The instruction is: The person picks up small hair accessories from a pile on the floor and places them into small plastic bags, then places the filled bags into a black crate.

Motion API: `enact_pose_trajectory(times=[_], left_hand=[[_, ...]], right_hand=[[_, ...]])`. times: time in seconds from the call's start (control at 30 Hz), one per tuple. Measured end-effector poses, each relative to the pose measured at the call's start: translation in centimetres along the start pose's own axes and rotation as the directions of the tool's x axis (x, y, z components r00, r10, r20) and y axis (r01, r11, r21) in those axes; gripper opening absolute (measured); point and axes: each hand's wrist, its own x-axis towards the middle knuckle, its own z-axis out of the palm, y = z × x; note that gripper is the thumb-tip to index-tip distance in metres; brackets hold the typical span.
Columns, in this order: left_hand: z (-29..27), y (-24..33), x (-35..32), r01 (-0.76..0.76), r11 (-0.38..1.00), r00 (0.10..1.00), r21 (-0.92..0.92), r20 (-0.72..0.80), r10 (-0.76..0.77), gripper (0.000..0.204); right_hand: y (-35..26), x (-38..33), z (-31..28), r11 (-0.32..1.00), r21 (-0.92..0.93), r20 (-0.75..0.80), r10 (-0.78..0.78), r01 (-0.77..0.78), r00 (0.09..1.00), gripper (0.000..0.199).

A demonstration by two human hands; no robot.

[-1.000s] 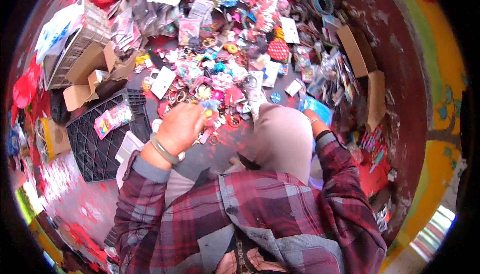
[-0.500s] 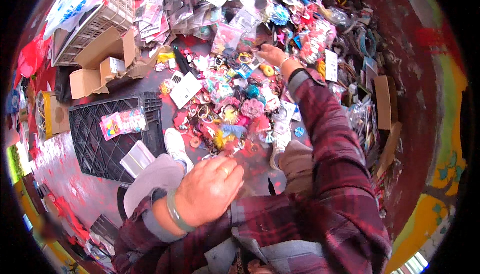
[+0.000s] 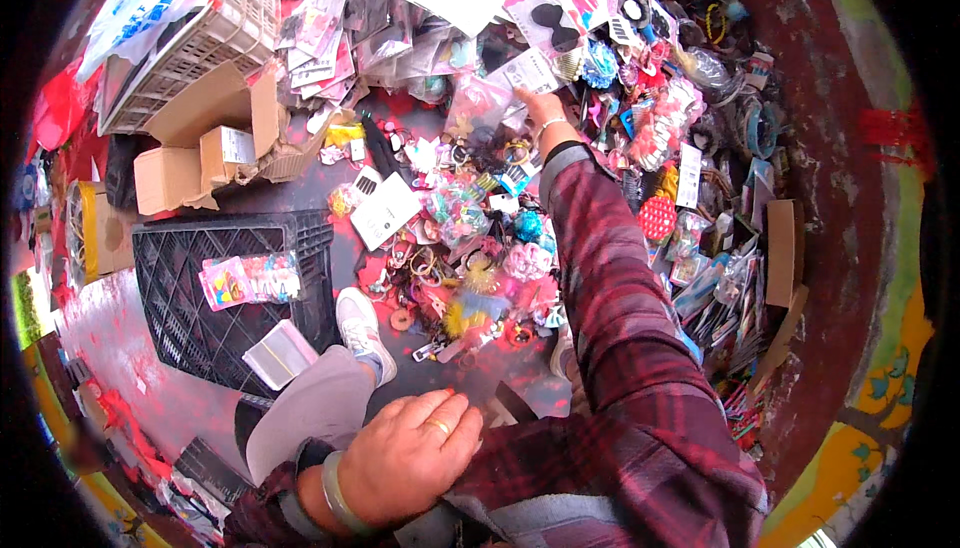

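My left hand (image 3: 412,456), wearing a ring and a pale bangle, is held low in front of my body with its fingers curled together. Its palm faces away, so anything inside is hidden. My right hand (image 3: 543,108) reaches to the far side of a heap of hair accessories and trinkets (image 3: 480,203). There its closed fingers meet the lower edge of a clear plastic packet with a white label (image 3: 530,70); the fingertips are partly hidden. A packet with dark bow-like shapes (image 3: 553,28) lies just beyond. Nearer in the heap are a pale pink flower-shaped hair tie (image 3: 528,261) and a white card (image 3: 385,211).
On the left, a black plastic crate (image 3: 180,323) carries a pink packet (image 3: 248,280) and a stack of clear sleeves (image 3: 280,355). Behind it are an open cardboard box (image 3: 165,180) and a grey crate (image 3: 245,18). Hair bands (image 3: 760,128) and another carton (image 3: 785,253) line the right.
My right hand has moved from above the loose trinkets to the labelled packet at the far side, its fingers drawing in. My left hand has dropped slightly lower, staying curled.
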Motion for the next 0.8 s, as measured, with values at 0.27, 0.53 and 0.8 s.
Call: enact_pose_trajectory(times=[0.27,0.53,0.8], left_hand=[[0.4,0.9,-0.3,-0.005,1.000,1.000,-0.019,-0.020,0.005,0.028],[0.6,1.2,0.5,-0.048,0.999,0.999,0.005,-0.006,0.048,0.028],[0.8,0.8,0.6,-0.054,0.998,0.999,0.013,0.006,0.054,0.027]], right_hand=[[-0.8,-10.6,2.3,0.666,-0.496,0.660,-0.127,0.557,0.740,0.046],[-7.9,-3.9,-11.7,0.824,-0.377,-0.512,-0.566,0.423,0.646,0.064],[-5.6,2.9,-11.9,0.980,0.197,-0.429,0.083,0.003,0.900,0.056]])
